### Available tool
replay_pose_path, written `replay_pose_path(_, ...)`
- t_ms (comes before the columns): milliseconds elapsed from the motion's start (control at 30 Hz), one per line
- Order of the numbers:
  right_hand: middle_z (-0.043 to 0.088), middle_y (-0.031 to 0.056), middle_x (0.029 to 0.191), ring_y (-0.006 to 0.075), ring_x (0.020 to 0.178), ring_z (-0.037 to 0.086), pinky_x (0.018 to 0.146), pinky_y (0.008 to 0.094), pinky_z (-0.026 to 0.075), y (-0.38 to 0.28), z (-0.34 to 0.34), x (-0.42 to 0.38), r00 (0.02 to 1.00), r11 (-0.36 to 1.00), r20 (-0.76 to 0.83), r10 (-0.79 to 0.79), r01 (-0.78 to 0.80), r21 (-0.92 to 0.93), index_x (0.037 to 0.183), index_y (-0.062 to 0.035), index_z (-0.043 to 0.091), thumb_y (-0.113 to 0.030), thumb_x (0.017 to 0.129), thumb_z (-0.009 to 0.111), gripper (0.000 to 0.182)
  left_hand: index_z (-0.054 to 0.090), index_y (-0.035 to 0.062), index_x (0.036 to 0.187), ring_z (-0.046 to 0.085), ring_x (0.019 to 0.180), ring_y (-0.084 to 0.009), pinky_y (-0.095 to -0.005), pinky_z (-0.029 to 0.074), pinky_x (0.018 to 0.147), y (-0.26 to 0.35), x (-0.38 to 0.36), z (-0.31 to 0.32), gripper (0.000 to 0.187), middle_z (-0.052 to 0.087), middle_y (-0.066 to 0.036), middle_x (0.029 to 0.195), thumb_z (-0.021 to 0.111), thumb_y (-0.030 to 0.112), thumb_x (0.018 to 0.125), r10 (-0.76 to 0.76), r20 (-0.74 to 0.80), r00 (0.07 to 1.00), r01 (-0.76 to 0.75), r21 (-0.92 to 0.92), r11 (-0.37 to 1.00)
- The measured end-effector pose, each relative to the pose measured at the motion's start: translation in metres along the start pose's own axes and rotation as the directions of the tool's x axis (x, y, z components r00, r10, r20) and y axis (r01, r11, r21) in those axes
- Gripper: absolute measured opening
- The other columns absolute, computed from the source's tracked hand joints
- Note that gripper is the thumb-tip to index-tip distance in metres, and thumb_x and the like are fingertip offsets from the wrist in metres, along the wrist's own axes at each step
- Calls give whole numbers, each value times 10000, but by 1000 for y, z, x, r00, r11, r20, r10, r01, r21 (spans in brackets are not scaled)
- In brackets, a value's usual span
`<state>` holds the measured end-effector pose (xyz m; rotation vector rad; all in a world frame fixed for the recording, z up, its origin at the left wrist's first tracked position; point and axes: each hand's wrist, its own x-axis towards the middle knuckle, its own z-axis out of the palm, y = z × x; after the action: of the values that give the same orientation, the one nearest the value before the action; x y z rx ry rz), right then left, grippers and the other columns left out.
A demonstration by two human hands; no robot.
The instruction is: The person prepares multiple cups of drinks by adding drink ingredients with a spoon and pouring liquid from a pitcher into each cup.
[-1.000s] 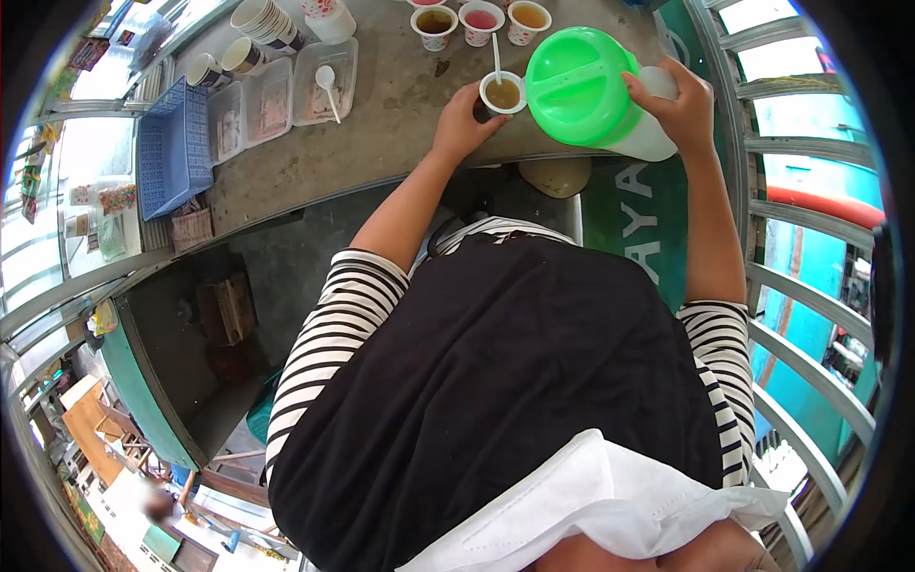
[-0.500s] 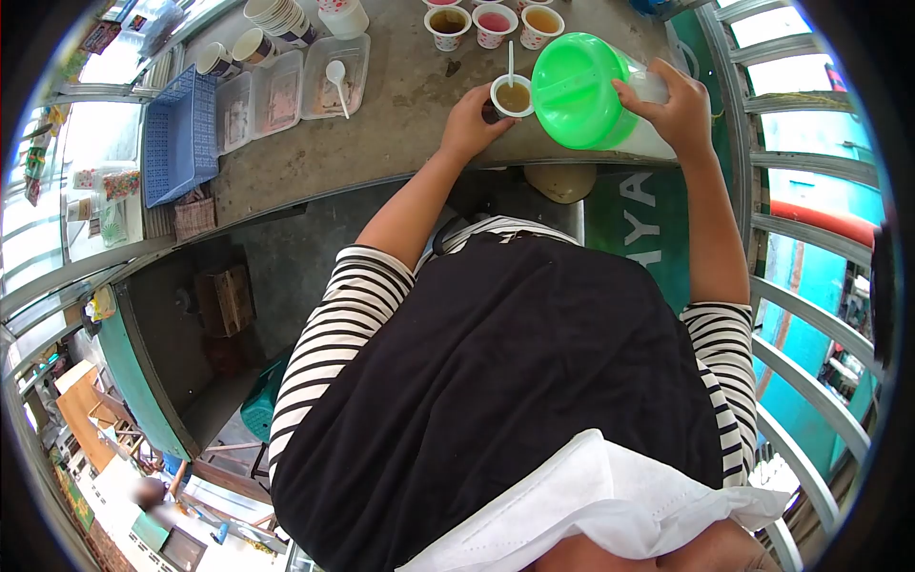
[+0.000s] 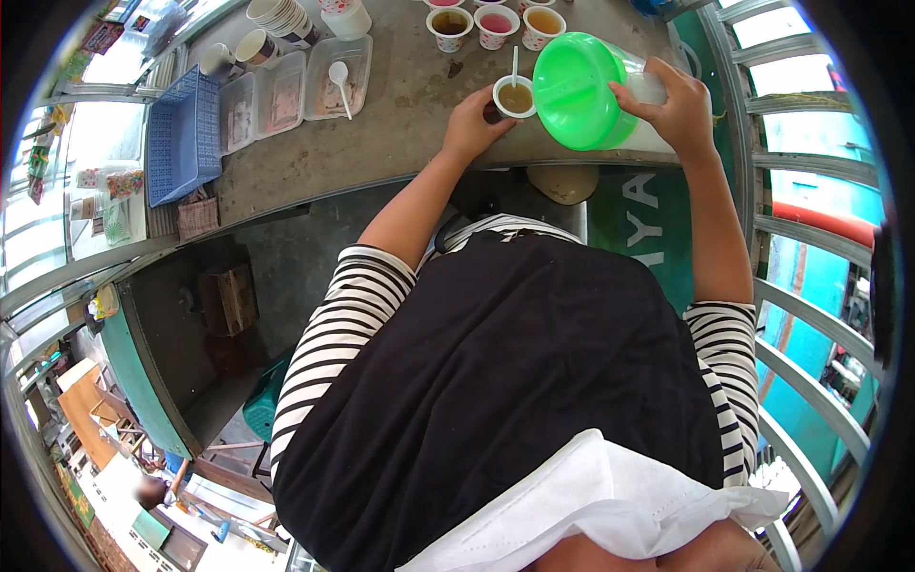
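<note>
My left hand is wrapped round a small paper cup of brownish liquid, with a white plastic spoon standing in it. In my right hand is the handle of a pitcher with a bright green lid. The pitcher leans to the left, and its lid edge is right at the cup's rim. Behind the cup stand several filled cups, among them a dark one, a pink one and an orange one.
On the left of the counter are clear plastic trays, one holding a white spoon. A blue basket, stacked paper cups and a small woven basket are nearby. Metal bars line the right side.
Hardly anything differs. The whole view has shifted very slightly, while both hands keep their hold on the cup and the tilted pitcher.
</note>
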<state>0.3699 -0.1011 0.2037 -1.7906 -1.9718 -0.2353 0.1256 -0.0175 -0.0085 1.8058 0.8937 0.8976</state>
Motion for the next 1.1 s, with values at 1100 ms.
replay_pose_path(1100, 651, 68, 726, 99, 676, 581, 600, 283, 466, 175, 23, -75, 592, 631, -361, 720, -344, 695, 874, 48, 682, -277, 870, 735, 330, 590, 22, 1245, 680, 937, -149, -294, 547, 837, -3, 34, 29, 597, 697, -99, 1071, 834, 92, 704, -87, -33, 996, 80, -172, 982)
